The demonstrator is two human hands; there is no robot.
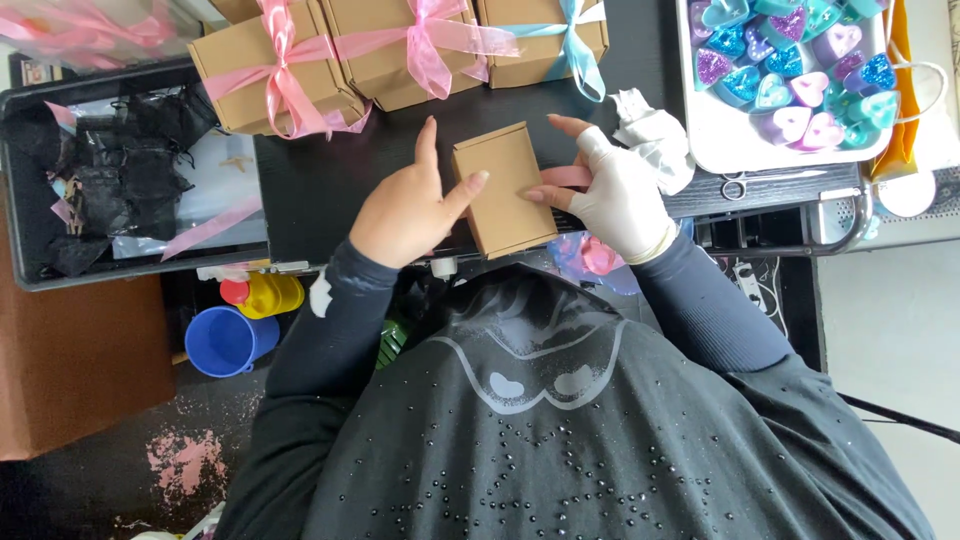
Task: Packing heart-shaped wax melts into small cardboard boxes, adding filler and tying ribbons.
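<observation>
A small plain cardboard box (505,190) lies on the black table (310,180) in front of me. My bare left hand (405,212) rests against its left side, thumb on the lid. My right hand (615,195), in a white glove, touches the box's right edge with its fingertips. A strip of pink ribbon (566,176) lies under that hand, beside the box.
Three closed cardboard boxes stand at the back, two tied with pink ribbon (285,75) (420,45), one with blue ribbon (560,35). A white tray of glittery heart shapes (790,70) is at the right. Scissors (745,185), a crumpled white glove (655,140), a black bin (120,180), a blue cup (225,340).
</observation>
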